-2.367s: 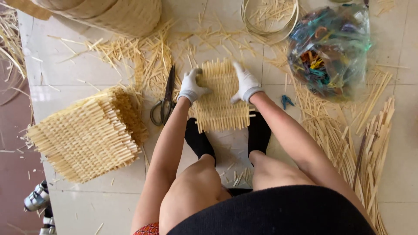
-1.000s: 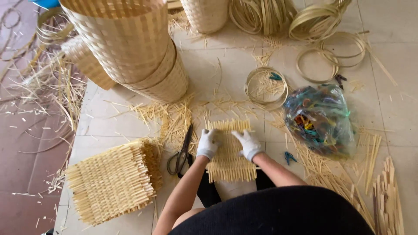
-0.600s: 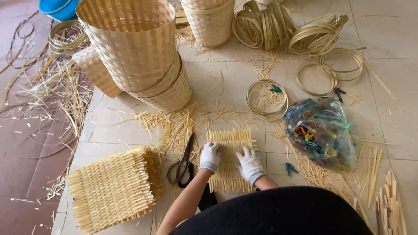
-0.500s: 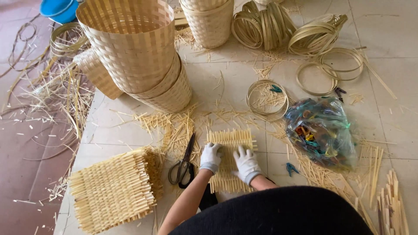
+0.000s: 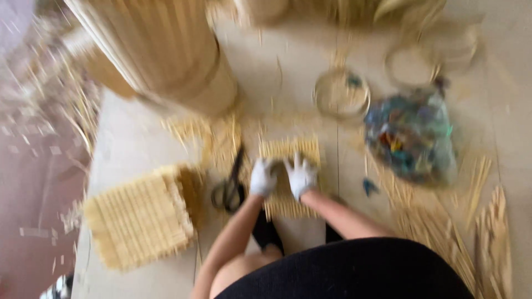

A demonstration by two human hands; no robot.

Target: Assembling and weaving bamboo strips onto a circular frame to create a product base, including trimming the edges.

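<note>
The view is heavily blurred. A small woven straw mat lies on the tiled floor in front of me. My left hand, in a white glove, rests on the mat's left part. Close beside it, my gloved right hand presses on the mat's middle with fingers spread. Black-handled scissors lie just left of my left hand. My black-socked feet sit under the mat's near edge.
A larger woven straw panel lies at the left. Stacked tall woven baskets stand behind. A clear bag of coloured bits sits at the right, a coiled ring beyond it. Loose straw sticks pile at the right.
The camera has swung and the picture has blurred. My two hands have drawn closer together on the mat, which stays in place.
</note>
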